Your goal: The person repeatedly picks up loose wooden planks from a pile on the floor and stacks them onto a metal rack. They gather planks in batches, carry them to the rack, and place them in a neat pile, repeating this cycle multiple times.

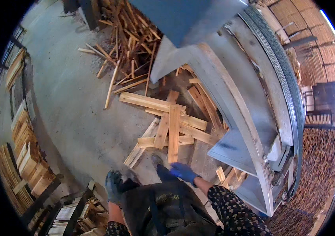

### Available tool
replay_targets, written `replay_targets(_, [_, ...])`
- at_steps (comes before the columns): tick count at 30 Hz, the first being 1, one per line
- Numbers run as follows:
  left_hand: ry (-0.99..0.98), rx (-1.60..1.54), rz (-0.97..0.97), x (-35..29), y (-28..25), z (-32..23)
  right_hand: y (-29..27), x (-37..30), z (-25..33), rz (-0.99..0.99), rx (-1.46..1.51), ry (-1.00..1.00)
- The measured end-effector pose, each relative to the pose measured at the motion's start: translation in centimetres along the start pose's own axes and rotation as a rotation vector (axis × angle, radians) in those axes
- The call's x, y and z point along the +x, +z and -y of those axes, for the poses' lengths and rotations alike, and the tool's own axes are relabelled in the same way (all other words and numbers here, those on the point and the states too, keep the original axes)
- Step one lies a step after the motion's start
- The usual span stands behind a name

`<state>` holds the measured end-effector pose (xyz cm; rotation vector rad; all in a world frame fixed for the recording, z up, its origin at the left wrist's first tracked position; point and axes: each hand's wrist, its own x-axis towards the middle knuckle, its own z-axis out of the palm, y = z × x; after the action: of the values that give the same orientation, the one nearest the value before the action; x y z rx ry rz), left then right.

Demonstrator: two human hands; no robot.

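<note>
My right hand (184,172), in a blue glove, is in front of my body with its fingers stretched out toward the left and nothing in them. It is nearest to the lower end of an upright-lying wooden board (173,133), on the loose pile. My left hand (114,185), in a grey-blue glove, hangs beside the dark apron (163,206); its fingers are blurred and hard to make out. Several boards lie crossed on the floor ahead, among them a long board (151,102) across the top and a lower board (142,145) slanting toward my feet.
A grey metal machine (230,94) with a ribbed belt (281,59) rises on the right. Thin wood offcuts (130,47) are heaped at the far side of the concrete floor (69,78). Stacked boards (29,157) stand on the left, and a wood-filled rack (88,212) is at lower left.
</note>
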<state>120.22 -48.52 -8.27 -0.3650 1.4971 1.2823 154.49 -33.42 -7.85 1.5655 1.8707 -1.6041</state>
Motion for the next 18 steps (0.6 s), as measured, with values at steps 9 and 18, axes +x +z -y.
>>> replay_targets(9, [-0.077, 0.388, 0.266, 2.2, 7.9, 7.5, 3.2, -11.1, -17.7, 0.057, -0.036, 0.247])
replay_targets(18, [-0.106, 0.452, 0.142, 11.9, 6.4, 17.4, 3.5, 2.8, -21.5, 0.096, 0.245, 0.188])
